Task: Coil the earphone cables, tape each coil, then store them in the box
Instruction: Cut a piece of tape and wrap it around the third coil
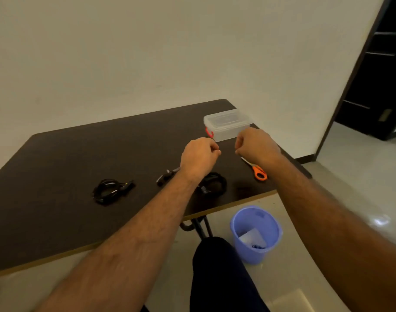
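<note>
coiled cable point(212, 183) below left hand point(199, 157)

We saw a table point(57, 158) with a dark brown top that looked matt and smooth, and a pale wood-coloured edge. The box point(226, 127) was clear, cloudy plastic with a red plastic clip. The scissors point(256, 170) had shiny metal blades and smooth orange plastic handles. The earphone cables point(109, 190) were black and a bit shiny, like rubber or plastic. The bin point(255, 233) was smooth blue plastic. The floor point(361, 199) looked glossy, and the wall point(147, 52) was plain and matt.
</note>
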{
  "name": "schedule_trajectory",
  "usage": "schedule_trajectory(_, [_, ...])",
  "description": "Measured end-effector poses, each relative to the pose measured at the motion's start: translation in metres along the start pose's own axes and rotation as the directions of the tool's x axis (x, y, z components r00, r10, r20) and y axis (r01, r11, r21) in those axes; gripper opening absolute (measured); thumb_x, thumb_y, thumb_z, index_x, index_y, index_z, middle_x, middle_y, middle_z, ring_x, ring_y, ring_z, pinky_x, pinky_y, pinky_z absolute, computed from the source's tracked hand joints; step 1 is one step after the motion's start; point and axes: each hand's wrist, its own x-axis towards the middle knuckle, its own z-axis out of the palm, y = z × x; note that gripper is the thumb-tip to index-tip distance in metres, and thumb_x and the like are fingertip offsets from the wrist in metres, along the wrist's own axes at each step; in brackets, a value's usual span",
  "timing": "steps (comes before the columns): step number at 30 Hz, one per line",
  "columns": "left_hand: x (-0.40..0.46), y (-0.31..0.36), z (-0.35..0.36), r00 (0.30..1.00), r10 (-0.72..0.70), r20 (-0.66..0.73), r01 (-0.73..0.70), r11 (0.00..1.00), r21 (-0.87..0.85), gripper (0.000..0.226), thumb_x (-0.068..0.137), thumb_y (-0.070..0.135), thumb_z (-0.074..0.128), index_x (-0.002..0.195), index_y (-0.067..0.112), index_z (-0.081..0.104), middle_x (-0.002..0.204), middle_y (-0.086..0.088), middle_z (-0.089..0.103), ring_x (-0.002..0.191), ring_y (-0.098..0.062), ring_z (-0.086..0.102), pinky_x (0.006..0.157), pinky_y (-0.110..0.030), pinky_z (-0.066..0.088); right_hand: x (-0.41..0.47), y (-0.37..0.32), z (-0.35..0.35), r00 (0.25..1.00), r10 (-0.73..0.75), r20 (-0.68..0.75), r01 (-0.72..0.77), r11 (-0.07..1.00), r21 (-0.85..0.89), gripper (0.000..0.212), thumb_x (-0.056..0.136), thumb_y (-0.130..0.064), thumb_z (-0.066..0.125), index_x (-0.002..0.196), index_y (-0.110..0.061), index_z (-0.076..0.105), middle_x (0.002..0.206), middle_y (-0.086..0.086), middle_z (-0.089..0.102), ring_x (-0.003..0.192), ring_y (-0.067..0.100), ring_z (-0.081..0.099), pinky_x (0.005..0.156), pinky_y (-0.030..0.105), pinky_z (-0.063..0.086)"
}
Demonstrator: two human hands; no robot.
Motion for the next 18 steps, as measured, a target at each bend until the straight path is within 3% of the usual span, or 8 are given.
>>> schedule_trajectory(5, [0.022,0.035,0.033,0.99,-0.023,0.142,0.024,1.0,-0.004,0.024,0.093,0.028,0.066,0.115,0.018,0.071,0.113,-0.001,0.071,0.106,-0.016,0.063,0.092,-0.034,0.05,-0.013,0.046,-0.004,0.987,0.153,0.04,-0.151,0.987,-0.06,0.005,0.088,-0.02,0.067,0.092,-0.018,0.071,0.088,0.004,0.069,0.085,0.02,0.066,0.084,0.041,0.058])
schedule_trajectory(18, [0.056,0.046,0.075,0.937,-0.18,0.299,0.177,0.983,0.038,0.023,0.091,0.032,0.068,0.105,0.015,0.074,0.103,-0.002,0.071,0.094,-0.016,0.063,0.073,-0.031,0.047,-0.024,0.059,0.014,0.976,0.132,0.175,-0.101,0.979,-0.178,0.033,0.088,-0.034,0.07,0.117,-0.021,0.059,0.103,0.004,0.065,0.096,0.02,0.064,0.085,0.037,0.057])
